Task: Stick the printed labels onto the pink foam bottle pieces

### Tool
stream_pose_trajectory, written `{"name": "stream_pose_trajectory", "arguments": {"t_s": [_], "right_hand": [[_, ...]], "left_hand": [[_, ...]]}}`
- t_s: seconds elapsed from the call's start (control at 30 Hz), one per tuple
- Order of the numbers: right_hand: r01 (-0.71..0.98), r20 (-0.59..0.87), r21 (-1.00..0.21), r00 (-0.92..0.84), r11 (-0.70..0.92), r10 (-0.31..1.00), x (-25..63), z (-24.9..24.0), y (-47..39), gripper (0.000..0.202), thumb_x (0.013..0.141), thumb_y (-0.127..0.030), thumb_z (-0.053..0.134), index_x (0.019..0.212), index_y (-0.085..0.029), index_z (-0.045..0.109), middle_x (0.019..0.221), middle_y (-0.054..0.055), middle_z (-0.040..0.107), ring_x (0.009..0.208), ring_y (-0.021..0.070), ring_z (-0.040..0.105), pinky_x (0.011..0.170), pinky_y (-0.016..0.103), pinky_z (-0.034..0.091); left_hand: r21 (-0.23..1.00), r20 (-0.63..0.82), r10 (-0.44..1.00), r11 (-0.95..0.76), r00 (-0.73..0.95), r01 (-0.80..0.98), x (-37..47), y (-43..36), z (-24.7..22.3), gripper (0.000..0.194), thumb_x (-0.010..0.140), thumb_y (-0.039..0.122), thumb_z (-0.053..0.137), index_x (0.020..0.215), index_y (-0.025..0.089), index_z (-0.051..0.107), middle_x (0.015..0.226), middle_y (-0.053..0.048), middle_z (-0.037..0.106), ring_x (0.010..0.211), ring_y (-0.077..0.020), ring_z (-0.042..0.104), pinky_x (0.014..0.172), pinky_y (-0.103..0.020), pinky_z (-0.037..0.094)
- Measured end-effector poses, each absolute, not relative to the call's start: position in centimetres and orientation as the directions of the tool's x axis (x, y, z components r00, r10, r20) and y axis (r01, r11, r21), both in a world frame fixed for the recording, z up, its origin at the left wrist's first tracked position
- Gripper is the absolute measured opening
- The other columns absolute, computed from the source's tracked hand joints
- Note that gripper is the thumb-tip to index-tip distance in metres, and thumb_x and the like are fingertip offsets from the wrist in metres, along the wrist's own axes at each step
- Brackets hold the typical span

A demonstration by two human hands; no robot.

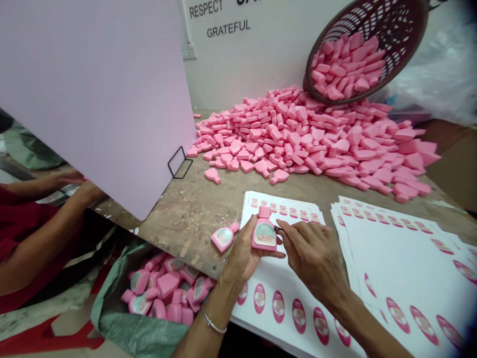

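Our left hand [244,253] grips the pink bottle [264,233]; our right hand [313,256] pinches at its label edge; we press outward smoothly.

I see the bottle heap [316,134] along the desk's [194,209] far edge, basket [372,44] tipped onto it, sticker sheets [391,258] at the near edge, sack [149,308] below the near-left corner.

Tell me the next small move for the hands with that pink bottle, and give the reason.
Probably drop the bottle into the green sack. The left hand holds it upright with a label already on its face, the right hand pinches beside it, and labelled bottles already lie in that sack.
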State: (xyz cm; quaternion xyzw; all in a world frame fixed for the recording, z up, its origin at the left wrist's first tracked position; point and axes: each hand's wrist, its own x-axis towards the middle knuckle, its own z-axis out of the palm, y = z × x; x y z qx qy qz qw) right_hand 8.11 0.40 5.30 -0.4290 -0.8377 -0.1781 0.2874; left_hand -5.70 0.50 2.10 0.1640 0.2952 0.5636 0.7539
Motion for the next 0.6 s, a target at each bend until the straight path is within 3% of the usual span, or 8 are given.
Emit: {"name": "stream_pose_trajectory", "arguments": {"t_s": [0.17, 0.27, 0.33, 0.4, 0.47, 0.53, 0.6], "right_hand": [[0.879, 0.65, 0.159, -0.436, 0.449, 0.622, 8.5, 4.6, -0.1, 0.025, 0.087, -0.015, 0.056, 0.111, -0.016, 0.064, 0.071, 0.002, 0.063, 0.068, 0.0182, 0.052, 0.07, 0.036, 0.033], [0.934, 0.652, 0.108, -0.325, 0.341, 0.685, 9.5, 3.9, 0.2, 0.025, 0.089, -0.019, 0.053, 0.112, -0.017, 0.063, 0.072, 0.003, 0.063, 0.071, 0.02, 0.054, 0.069, 0.037, 0.034], [0.932, 0.618, -0.071, -0.239, 0.355, 0.749, 10.2, 3.6, 0.5, 0.026, 0.09, -0.026, 0.051, 0.112, -0.018, 0.062, 0.08, 0.005, 0.065, 0.078, 0.0214, 0.057, 0.071, 0.037, 0.037], [0.843, 0.516, -0.375, -0.154, 0.385, 0.842, 10.5, 3.5, 0.5, 0.029, 0.09, -0.033, 0.051, 0.114, -0.02, 0.06, 0.094, 0.006, 0.067, 0.087, 0.0211, 0.059, 0.075, 0.036, 0.042], [0.689, 0.353, -0.653, -0.092, 0.316, 0.931, 10.5, 3.5, 0.4, 0.033, 0.088, -0.041, 0.053, 0.115, -0.023, 0.059, 0.104, 0.006, 0.066, 0.09, 0.0193, 0.061, 0.077, 0.033, 0.046], [0.565, 0.203, -0.801, -0.049, 0.195, 0.978, 10.1, 3.7, 0.2, 0.037, 0.085, -0.047, 0.056, 0.114, -0.024, 0.059, 0.106, 0.005, 0.066, 0.09, 0.0187, 0.062, 0.077, 0.031, 0.048], [0.498, 0.147, -0.855, -0.033, 0.143, 0.989, 9.7, 4.0, -0.1, 0.039, 0.082, -0.05, 0.058, 0.112, -0.025, 0.06, 0.106, 0.005, 0.065, 0.092, 0.0192, 0.062, 0.078, 0.031, 0.049]], "left_hand": [[0.64, -0.252, 0.96, 0.257, 0.118, -0.724, -5.3, 0.3, 2.3, 0.043, 0.086, 0.047, 0.053, 0.1, 0.008, 0.065, 0.081, -0.011, 0.068, 0.069, -0.0176, 0.065, 0.057, -0.03, 0.059], [0.657, -0.221, 0.966, 0.248, 0.133, -0.712, -5.5, 0.2, 2.5, 0.046, 0.086, 0.05, 0.053, 0.102, 0.009, 0.065, 0.081, -0.011, 0.067, 0.066, -0.0164, 0.063, 0.052, -0.028, 0.058], [0.674, -0.209, 0.969, 0.241, 0.133, -0.698, -5.6, 0.1, 2.7, 0.046, 0.086, 0.05, 0.052, 0.103, 0.01, 0.064, 0.081, -0.011, 0.067, 0.066, -0.0162, 0.062, 0.052, -0.028, 0.057], [0.695, -0.2, 0.973, 0.226, 0.118, -0.682, -5.6, 0.0, 2.8, 0.046, 0.087, 0.051, 0.05, 0.103, 0.01, 0.064, 0.083, -0.011, 0.068, 0.069, -0.017, 0.062, 0.055, -0.029, 0.058], [0.709, -0.194, 0.975, 0.218, 0.111, -0.671, -5.5, -0.1, 2.8, 0.046, 0.088, 0.051, 0.048, 0.103, 0.01, 0.064, 0.084, -0.012, 0.068, 0.072, -0.0181, 0.064, 0.06, -0.032, 0.059], [0.703, -0.197, 0.973, 0.225, 0.119, -0.675, -5.3, -0.3, 2.9, 0.046, 0.089, 0.05, 0.047, 0.104, 0.01, 0.064, 0.086, -0.012, 0.068, 0.073, -0.0188, 0.064, 0.064, -0.034, 0.059], [0.674, -0.206, 0.967, 0.25, 0.148, -0.695, -5.2, -0.4, 3.1, 0.045, 0.089, 0.048, 0.047, 0.106, 0.01, 0.064, 0.087, -0.011, 0.069, 0.075, -0.0189, 0.065, 0.068, -0.036, 0.059]]}}
